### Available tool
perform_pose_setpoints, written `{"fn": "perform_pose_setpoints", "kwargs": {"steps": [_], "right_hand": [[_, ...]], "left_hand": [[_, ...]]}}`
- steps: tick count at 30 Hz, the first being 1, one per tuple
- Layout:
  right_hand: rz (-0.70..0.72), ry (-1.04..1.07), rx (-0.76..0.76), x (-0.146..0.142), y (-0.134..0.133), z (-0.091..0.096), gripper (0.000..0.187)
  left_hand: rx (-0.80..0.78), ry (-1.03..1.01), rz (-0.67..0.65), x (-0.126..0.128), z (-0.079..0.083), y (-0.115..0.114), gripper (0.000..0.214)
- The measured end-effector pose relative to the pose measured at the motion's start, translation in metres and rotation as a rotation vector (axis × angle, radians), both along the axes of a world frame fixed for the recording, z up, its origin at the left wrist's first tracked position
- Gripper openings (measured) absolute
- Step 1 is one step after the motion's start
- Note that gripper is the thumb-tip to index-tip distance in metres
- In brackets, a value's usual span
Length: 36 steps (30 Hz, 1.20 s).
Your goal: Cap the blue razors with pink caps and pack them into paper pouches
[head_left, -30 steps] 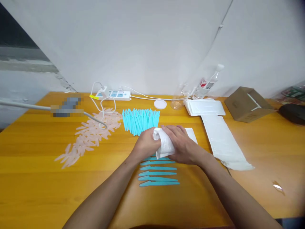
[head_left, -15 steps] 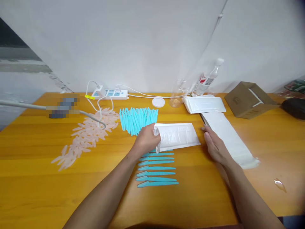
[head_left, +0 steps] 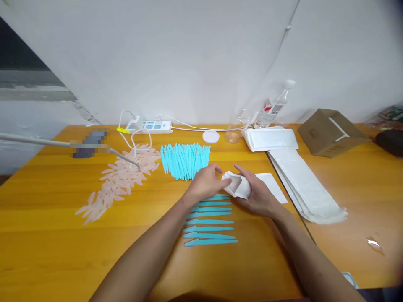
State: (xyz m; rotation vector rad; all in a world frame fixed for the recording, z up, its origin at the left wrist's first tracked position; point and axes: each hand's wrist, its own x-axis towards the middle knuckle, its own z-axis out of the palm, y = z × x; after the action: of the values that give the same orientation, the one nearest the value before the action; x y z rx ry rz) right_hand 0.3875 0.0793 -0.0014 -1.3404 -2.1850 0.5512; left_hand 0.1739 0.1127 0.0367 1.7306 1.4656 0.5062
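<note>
My right hand (head_left: pixel 260 195) is wrapped round a white plastic mailing bag (head_left: pixel 242 188) whose mouth gapes toward my left hand. My left hand (head_left: pixel 206 182) has its thumb at the rim of that mouth and its fingers curled over the far side. A flat white piece (head_left: pixel 272 186) shows beyond my right hand; whether it belongs to the same bag I cannot tell. Just below the hands lies a column of light blue knife-shaped plastic handles (head_left: pixel 209 228), spaced side by side. Behind my left hand sits a dense pile of the same blue handles (head_left: pixel 185 159).
Pale pink plastic pieces (head_left: pixel 116 180) spread out at the left. More white bags (head_left: pixel 308 184) are stacked at the right, with others (head_left: pixel 272 138) behind. At the back are a power strip (head_left: pixel 157 126), a round lid (head_left: pixel 210 136), a water bottle (head_left: pixel 272 107) and a cardboard box (head_left: pixel 327 134).
The bag has turned so its mouth faces left and is spread open. My right hand has moved left from beside the stacked bags and taken hold of it.
</note>
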Motion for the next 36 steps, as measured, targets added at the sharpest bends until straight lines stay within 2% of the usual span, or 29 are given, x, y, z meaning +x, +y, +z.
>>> {"fn": "perform_pose_setpoints", "kwargs": {"steps": [3,5,8,13,16,17,19,22,23,25,28,32,34,36], "right_hand": [[-0.028,0.043,0.029,0.008,-0.002,-0.005,0.090],[-0.025,0.060,0.031,0.009,-0.003,-0.008,0.090],[-0.008,0.069,0.024,0.008,-0.004,-0.011,0.089],[-0.020,0.091,0.025,0.010,-0.005,-0.013,0.092],[-0.041,0.111,0.025,0.012,-0.005,-0.010,0.090],[-0.050,0.118,0.025,0.012,-0.005,-0.010,0.090],[-0.053,0.135,0.026,0.012,-0.005,-0.008,0.091],[-0.005,0.146,0.032,0.009,-0.005,-0.008,0.093],[0.015,0.142,0.037,0.008,-0.005,-0.008,0.093],[0.041,0.127,0.045,0.006,-0.005,-0.008,0.093],[0.055,0.110,0.062,0.002,-0.005,-0.009,0.093],[0.050,0.102,0.095,-0.003,-0.006,-0.009,0.093],[0.043,0.111,0.112,-0.006,-0.005,-0.009,0.092],[0.045,0.110,0.125,-0.009,-0.004,-0.010,0.090]], "left_hand": [[0.064,-0.005,-0.080,-0.024,-0.001,-0.008,0.038],[0.158,0.135,-0.208,-0.030,-0.003,-0.015,0.028],[0.256,0.359,-0.359,-0.026,-0.006,-0.023,0.021],[0.258,0.409,-0.376,-0.015,-0.012,-0.025,0.022],[0.266,0.387,-0.391,-0.026,-0.008,-0.029,0.021],[0.261,0.339,-0.359,-0.034,-0.004,-0.031,0.019],[0.232,0.129,-0.194,-0.050,0.006,-0.037,0.015],[0.189,-0.344,0.142,-0.068,0.024,-0.046,0.048],[0.196,-0.468,0.225,-0.069,0.028,-0.049,0.057],[0.234,-0.613,0.351,-0.064,0.032,-0.054,0.056],[0.282,-0.663,0.488,-0.043,0.024,-0.057,0.046],[0.311,-0.569,0.540,-0.009,0.004,-0.060,0.052],[0.331,-0.419,0.428,0.005,-0.004,-0.063,0.034],[0.384,-0.224,0.234,0.016,-0.009,-0.065,0.024]]}}
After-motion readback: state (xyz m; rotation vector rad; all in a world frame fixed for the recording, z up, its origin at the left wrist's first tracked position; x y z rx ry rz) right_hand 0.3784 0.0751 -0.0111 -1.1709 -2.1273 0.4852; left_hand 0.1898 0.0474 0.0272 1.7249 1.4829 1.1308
